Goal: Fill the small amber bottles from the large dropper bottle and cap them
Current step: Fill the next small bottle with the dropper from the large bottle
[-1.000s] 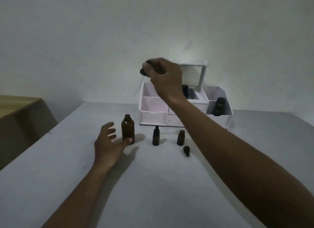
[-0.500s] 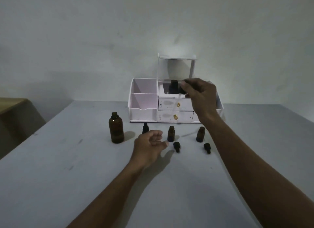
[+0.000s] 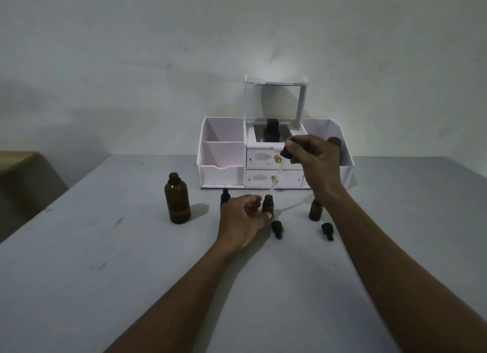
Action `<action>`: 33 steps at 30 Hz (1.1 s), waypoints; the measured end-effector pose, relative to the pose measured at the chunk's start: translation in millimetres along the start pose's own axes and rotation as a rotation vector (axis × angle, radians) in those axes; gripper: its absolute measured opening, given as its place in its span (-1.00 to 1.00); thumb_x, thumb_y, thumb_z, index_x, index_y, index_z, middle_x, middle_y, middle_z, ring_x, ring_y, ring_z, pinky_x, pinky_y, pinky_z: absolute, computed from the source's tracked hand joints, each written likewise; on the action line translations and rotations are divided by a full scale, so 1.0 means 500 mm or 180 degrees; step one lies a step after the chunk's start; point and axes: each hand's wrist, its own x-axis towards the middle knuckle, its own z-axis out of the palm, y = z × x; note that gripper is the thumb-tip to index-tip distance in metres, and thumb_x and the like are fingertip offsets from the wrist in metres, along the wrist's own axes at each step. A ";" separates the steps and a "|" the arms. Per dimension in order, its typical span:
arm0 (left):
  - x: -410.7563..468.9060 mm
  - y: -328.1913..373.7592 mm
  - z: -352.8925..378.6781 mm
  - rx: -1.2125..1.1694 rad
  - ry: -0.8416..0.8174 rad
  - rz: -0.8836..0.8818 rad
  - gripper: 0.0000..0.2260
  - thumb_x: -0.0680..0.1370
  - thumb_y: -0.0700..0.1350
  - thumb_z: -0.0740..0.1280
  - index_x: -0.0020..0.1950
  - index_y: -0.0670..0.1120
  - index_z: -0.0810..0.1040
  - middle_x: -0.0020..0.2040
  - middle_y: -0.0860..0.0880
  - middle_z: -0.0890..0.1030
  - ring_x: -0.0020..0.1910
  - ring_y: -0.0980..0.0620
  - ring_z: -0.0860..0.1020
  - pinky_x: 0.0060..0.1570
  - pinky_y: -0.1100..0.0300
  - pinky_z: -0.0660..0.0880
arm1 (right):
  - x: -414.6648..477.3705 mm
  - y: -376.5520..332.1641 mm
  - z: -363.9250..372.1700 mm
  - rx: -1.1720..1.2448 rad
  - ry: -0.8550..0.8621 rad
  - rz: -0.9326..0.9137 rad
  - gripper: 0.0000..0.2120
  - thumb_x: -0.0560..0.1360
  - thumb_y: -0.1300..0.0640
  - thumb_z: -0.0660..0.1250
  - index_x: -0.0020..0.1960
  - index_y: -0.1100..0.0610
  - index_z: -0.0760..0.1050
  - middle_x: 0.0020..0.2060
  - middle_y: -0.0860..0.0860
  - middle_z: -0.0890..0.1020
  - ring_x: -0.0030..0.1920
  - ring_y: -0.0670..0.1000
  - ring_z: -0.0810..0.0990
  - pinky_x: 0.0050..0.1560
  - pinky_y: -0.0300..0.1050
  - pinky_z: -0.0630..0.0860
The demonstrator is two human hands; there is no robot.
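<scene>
Pinching the dropper (image 3: pixel 286 152), the right hand (image 3: pixel 317 165) aims; the left hand (image 3: pixel 238 221) grips the small amber bottle (image 3: pixel 268 204); a shaky tip could miss, wetting the counter (image 3: pixel 105 247)

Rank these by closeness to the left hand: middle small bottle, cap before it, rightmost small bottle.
1. middle small bottle: held in the left hand fingers.
2. cap: just right, nearer the viewer.
3. rightmost small bottle: far right.

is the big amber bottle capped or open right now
Open: the large amber bottle stands with a bare neck, and the right hand holds a dropper elsewhere.
</scene>
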 end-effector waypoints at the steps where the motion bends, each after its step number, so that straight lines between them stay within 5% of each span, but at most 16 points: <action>1: 0.000 0.000 0.001 0.0059 0.0014 0.0061 -0.53 0.40 -0.14 0.55 0.29 -0.13 0.57 0.20 -0.05 0.64 0.11 0.06 0.61 0.19 0.25 0.48 | 0.000 0.003 0.001 -0.0008 -0.0013 -0.0001 -0.86 0.51 0.13 0.44 -0.11 -0.12 0.60 -0.23 -0.17 0.68 -0.17 -0.16 0.70 -0.11 -0.23 0.65; 15: 0.008 -0.011 0.009 0.0334 0.0086 0.0239 -0.69 0.43 -0.12 0.52 0.16 -0.08 0.66 0.07 0.01 0.69 -0.04 0.16 0.60 -0.02 0.46 0.43 | 0.002 0.023 0.012 -0.0173 -0.0171 -0.0046 -0.94 0.51 0.07 0.44 -0.02 -0.04 0.63 -0.18 -0.10 0.71 -0.11 -0.07 0.72 0.03 -0.09 0.66; 23: 0.012 -0.013 0.006 0.0414 0.0074 0.0264 -0.68 0.44 -0.11 0.51 0.19 -0.08 0.65 0.10 0.00 0.68 -0.01 0.16 0.60 0.11 0.36 0.46 | -0.007 0.013 0.017 -0.0375 -0.0214 -0.0163 -0.94 0.51 0.13 0.45 -0.09 -0.02 0.64 -0.29 -0.20 0.68 -0.23 -0.23 0.68 -0.09 -0.37 0.58; 30: 0.013 -0.014 0.007 0.0444 0.0098 0.0225 -0.68 0.44 -0.11 0.51 0.19 -0.06 0.64 0.10 0.01 0.68 -0.10 0.23 0.53 -0.12 0.57 0.28 | -0.013 0.008 0.019 -0.0311 -0.0260 -0.0237 -0.93 0.48 0.26 0.46 -0.14 0.12 0.67 -0.34 -0.14 0.66 -0.32 -0.25 0.65 -0.19 -0.48 0.50; 33: 0.013 -0.014 0.007 0.0449 0.0091 0.0236 -0.68 0.44 -0.11 0.51 0.19 -0.06 0.64 0.10 0.01 0.68 -0.10 0.23 0.53 -0.06 0.53 0.32 | -0.013 0.008 0.018 -0.0314 -0.0250 -0.0248 -0.96 0.48 0.27 0.46 -0.13 0.17 0.68 -0.34 -0.12 0.66 -0.33 -0.26 0.65 -0.19 -0.47 0.52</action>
